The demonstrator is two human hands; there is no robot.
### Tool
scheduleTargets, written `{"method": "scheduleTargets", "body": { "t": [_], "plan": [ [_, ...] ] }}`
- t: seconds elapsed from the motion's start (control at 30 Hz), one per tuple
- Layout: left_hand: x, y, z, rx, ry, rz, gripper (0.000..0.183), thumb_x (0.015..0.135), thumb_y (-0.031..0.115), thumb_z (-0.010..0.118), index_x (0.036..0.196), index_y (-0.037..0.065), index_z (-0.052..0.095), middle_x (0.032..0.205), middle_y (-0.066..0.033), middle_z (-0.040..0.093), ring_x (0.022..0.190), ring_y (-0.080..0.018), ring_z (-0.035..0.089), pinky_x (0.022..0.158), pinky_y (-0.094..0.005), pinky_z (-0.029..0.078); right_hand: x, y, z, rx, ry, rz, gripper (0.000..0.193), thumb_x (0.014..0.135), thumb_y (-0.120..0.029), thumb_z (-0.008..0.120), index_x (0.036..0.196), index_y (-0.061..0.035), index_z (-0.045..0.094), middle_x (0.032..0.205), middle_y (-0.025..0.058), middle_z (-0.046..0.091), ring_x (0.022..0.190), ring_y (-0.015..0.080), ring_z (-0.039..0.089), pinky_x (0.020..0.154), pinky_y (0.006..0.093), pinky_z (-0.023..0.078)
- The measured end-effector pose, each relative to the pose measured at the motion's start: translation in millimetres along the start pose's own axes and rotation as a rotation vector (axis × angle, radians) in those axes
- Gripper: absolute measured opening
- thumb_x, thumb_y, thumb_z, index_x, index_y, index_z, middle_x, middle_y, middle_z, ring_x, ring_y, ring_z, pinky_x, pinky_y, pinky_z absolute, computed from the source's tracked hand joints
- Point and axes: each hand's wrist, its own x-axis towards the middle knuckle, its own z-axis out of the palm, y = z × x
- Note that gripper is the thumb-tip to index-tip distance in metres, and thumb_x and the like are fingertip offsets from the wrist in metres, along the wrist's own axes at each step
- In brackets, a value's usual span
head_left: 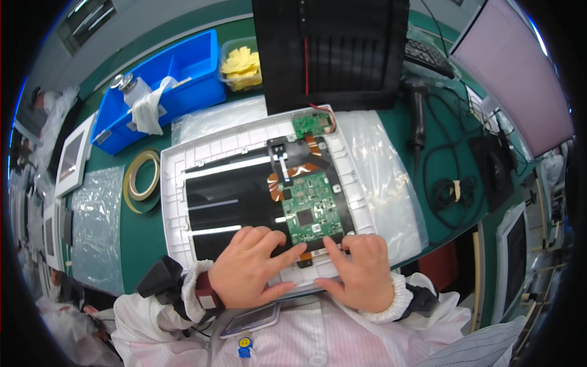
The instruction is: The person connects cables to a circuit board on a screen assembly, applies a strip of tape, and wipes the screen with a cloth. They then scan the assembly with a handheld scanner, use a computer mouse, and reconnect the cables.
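A: What are your fingers doing?

B: Your left hand (249,267) has its index finger stretched to the lower edge of the green rectangular circuit board (312,211), thumb spread wide of it, other fingers loosely curled. Your right hand (365,269) mirrors it, index fingertip at that same edge, thumb well apart. Neither hand grasps anything.

A: Are you pressing on the board?

B: The fingertips seem to touch its edge, just beside an orange flat ribbon (318,252), but the view is too coarse to judge pressure.

A: Where does the board sit?

B: On the right part of the glossy black panel (235,196), inside the white plastic frame (173,214) in front of you.

A: And what's in the way?

B: Your own hands cover part of the frame's near side. Beyond its far edge stands a large ribbed black panel (336,58), blocking the table behind. A blue plastic bin (205,92) stands far left, and a clear plastic sheet (394,189) lies on the right.
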Motion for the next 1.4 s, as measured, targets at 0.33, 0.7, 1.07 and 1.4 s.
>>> {"method": "scheduleTargets", "body": {
  "t": [0.33, 0.7, 1.07, 1.4],
  "plan": [
    [-13.4, 3.0, -24.6, 0.324, 0.2, -0.14, 0.036, 0.066, 0.021, 0.069, 0.101, 0.01, 0.064, 0.099, -0.0059, 0.052, 0.097, -0.0252, 0.048, 0.095, -0.0443, 0.033, -11.9, 28.9, -4.7, 0.124, 0.169, 0.05, 0.041, 0.069, -0.024, 0.068, 0.099, 0.0026, 0.062, 0.103, 0.0192, 0.049, 0.095, 0.0356, 0.046, 0.084, 0.0446, 0.037],
    [-92.2, -22.2, -64.6, 0.753, 0.764, -0.584, 0.01, 0.071, 0.0, 0.058, 0.079, 0.002, 0.052, 0.099, -0.0143, 0.055, 0.105, -0.0363, 0.045, 0.094, -0.0461, 0.031, -0.8, 91.3, -61.5, 0.04, 0.389, 0.248, 0.022, 0.072, -0.006, 0.061, 0.093, 0.003, 0.062, 0.107, 0.0179, 0.049, 0.098, 0.0312, 0.049, 0.085, 0.0353, 0.04],
    [-62.0, 15.7, -18.4, 0.321, 0.298, -0.486, 0.034, 0.074, 0.014, 0.065, 0.106, 0.006, 0.059, 0.113, -0.0088, 0.055, 0.118, -0.0293, 0.043, 0.102, -0.0518, 0.025, 51.7, 230.0, -72.0, 1.366, 0.36, 0.67, 0.026, 0.089, -0.012, 0.055, 0.113, -0.0037, 0.055, 0.105, 0.0028, 0.057, 0.103, 0.0159, 0.053, 0.09, 0.0296, 0.041],
    [-104.4, -50.1, -77.7, 0.576, 0.588, -0.609, 0.043, 0.072, 0.011, 0.066, 0.113, 0.003, 0.056, 0.118, -0.0157, 0.053, 0.12, -0.0374, 0.041, 0.103, -0.0483, 0.027, 92.4, 205.2, -68.2, 1.136, 0.358, 0.674, 0.023, 0.087, -0.014, 0.056, 0.109, -0.008, 0.057, 0.104, -0.0011, 0.054, 0.099, 0.0099, 0.047, 0.086, 0.0267, 0.035]
  ]
}}
